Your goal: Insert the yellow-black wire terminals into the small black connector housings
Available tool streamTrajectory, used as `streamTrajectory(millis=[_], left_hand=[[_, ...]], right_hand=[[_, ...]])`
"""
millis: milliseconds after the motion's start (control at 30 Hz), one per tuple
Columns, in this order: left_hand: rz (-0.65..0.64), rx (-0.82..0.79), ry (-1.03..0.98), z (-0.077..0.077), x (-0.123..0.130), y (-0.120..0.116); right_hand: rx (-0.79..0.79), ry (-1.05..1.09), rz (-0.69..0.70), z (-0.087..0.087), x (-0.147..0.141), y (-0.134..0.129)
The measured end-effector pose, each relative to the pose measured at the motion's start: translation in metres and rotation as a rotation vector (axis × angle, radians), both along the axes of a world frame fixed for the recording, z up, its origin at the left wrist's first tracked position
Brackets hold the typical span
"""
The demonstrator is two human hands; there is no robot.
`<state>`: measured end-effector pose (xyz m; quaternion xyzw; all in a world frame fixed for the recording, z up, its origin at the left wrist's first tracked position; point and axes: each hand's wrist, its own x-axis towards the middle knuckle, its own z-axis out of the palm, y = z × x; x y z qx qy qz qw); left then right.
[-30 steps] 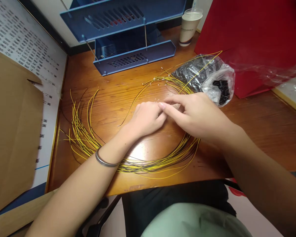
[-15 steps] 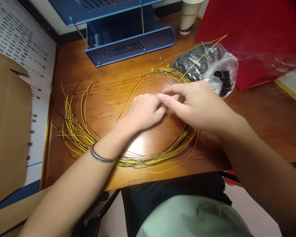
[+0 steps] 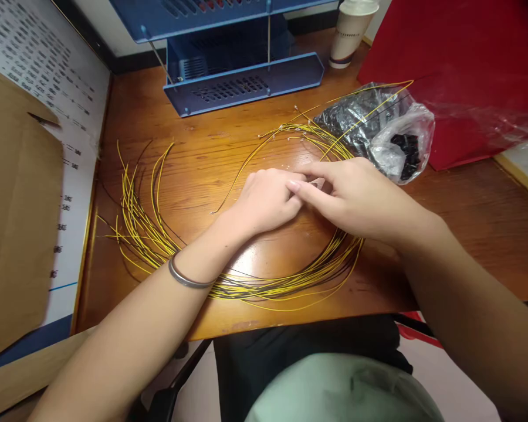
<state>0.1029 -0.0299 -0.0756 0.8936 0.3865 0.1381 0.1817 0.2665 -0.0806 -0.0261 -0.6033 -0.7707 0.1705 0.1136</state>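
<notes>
The left hand (image 3: 268, 199) and right hand (image 3: 356, 196) met, their grip hidden from me; the wires (image 3: 246, 291) seemed light, springy, best gathered mid-bundle.

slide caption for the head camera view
Left hand and right hand close together amid curved yellow and dark wires on a desk.

Left fingers (image 3: 294, 206) and right fingers (image 3: 315, 196) close together

Grey bangle (image 3: 188, 283), green top (image 3: 334, 390), dark trousers (image 3: 286, 343)
</notes>
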Motion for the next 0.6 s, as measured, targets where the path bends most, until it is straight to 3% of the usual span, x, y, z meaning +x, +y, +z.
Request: streamTrajectory(millis=[600], left_hand=[[0.012,0.002,-0.012,-0.0006,0.0002,0.0022]], right_hand=[[0.073,0.022,0.001,-0.0069,0.0014,0.0001]])
